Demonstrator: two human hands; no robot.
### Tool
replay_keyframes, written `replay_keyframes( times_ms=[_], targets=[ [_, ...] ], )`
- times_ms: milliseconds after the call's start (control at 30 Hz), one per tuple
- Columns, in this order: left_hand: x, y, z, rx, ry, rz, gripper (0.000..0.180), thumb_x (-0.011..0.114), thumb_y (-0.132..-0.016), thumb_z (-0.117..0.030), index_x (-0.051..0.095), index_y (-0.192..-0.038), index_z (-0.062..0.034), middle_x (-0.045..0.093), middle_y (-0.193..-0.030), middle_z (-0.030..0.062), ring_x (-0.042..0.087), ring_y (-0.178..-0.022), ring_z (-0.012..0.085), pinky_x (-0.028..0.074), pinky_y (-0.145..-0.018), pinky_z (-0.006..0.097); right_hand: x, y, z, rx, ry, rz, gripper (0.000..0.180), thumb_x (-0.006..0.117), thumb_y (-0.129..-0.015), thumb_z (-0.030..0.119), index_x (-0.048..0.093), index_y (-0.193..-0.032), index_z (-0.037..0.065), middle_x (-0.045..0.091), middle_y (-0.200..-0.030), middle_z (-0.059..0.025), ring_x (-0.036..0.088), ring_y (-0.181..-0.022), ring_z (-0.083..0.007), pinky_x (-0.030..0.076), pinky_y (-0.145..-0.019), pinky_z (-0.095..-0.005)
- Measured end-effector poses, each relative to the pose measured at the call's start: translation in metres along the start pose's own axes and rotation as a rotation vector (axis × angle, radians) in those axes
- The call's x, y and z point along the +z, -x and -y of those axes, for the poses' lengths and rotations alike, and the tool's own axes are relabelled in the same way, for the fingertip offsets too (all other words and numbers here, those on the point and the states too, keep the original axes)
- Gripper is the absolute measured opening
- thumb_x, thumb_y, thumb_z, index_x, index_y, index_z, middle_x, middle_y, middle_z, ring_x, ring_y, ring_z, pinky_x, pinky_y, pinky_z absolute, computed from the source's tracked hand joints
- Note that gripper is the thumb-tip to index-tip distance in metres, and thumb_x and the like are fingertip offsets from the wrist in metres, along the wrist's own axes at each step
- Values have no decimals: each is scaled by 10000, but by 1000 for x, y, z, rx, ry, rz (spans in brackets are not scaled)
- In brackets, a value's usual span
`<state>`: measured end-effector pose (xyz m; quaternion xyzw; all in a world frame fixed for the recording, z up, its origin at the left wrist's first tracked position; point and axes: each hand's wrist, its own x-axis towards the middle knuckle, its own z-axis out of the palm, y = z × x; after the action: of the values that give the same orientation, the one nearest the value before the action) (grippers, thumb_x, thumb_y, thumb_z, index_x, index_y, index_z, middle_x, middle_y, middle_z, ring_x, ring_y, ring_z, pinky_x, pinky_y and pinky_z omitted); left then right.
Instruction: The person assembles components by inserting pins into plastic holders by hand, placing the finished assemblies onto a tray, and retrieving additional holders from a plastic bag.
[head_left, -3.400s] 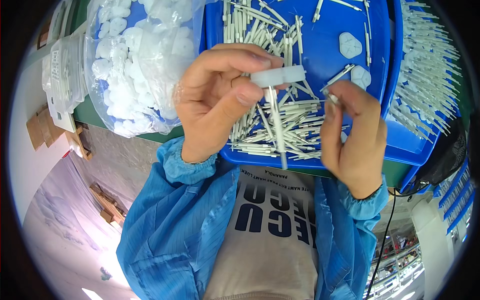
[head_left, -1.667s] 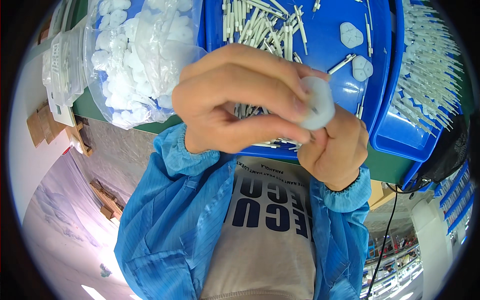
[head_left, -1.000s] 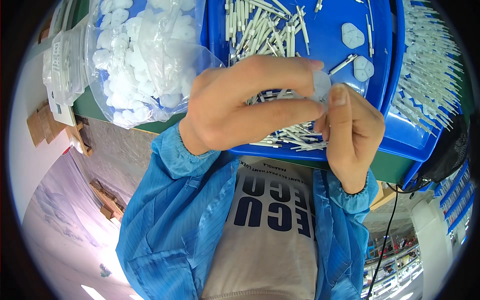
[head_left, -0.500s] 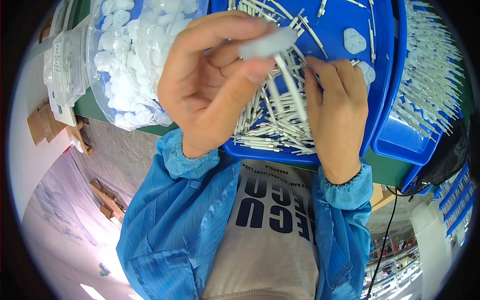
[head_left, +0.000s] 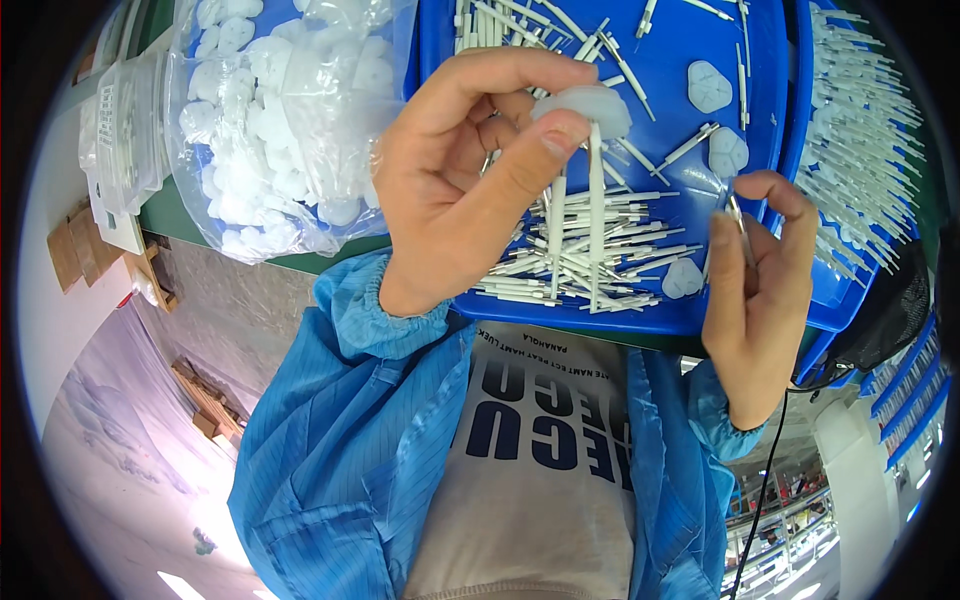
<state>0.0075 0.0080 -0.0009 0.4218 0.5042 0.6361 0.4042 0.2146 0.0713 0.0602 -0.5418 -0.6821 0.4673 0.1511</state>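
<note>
**White disc with pins held above the blue tray**

The left hand (head_left: 450, 190) grasps a round white plastic disc (head_left: 583, 104) with two thin white pins hanging down, above the blue plastic tray (head_left: 660, 50). At 4 o'clock from it, the right hand (head_left: 755, 290) pinches a small thin pin (head_left: 738, 215) between its fingers.

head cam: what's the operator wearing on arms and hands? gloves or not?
No gloves: the left hand and right hand are bare. Both forearms are in sleeves of a light blue, thin smock with a fine grid weave, gathered into elastic cuffs at the wrists. No rings, watch or markings show on hands or sleeves.
</note>
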Motion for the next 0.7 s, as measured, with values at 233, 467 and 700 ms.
replay_keyframes(
  times_ms=[233, 467, 700],
  targets=[
    [5, -2, -6, -56, 46, 33, 290, 593, -984, -158, 570, -1201, 33, 684, -1069, 151, 669, -882, 163, 549, -788, 276, 40, 0, 9, -367, 68, -16, 149, 579, -959, 56, 569, -1107, 42, 699, -854, -133, 659, -568, -286, 494, -481, -350],
    [7, -1, 1, -33, 175, -10, 292, 608, -942, -31, 538, -1209, 63, 673, -1060, 176, 680, -911, 178, 567, -800, 279, 55, -6, 3, -444, 227, -232, 113, 649, -907, 47, 590, -1003, 37, 614, -667, -120, 599, -482, -272, 444, -437, -355],
    [8, -2, 1, -6, 160, 63, 272, 551, -975, -76, 523, -1211, 56, 646, -1127, 201, 677, -987, 248, 548, -885, 364, 56, -6, 0, -478, 193, -257, 72, 683, -880, 49, 618, -913, 48, 581, -597, -85, 566, -431, -225, 407, -408, -332]
  ],
)
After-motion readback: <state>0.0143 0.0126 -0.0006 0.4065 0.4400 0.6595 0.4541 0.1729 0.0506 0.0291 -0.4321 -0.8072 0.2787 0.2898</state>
